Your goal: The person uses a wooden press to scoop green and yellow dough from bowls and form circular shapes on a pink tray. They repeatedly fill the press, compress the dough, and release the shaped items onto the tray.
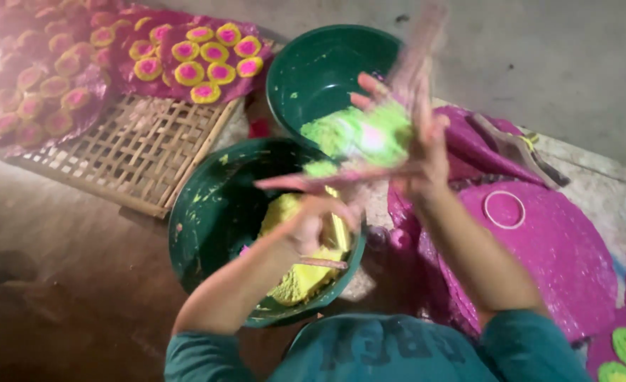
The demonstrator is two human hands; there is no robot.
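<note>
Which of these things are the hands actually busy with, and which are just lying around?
In use:
- right hand, with a green-and-pink lump on its palm
- left hand, over the near green bowl of yellow paste

Lying about:
- far green bowl
- bamboo lattice tray
- finished yellow-and-pink discs
- pink round board with a ring

Dim, uneven light; lower left floor (pixel 58 311) lies in shadow. Both hands (pixel 398 127) smear with motion blur. Frame soft overall, corners slightly stretched.
</note>
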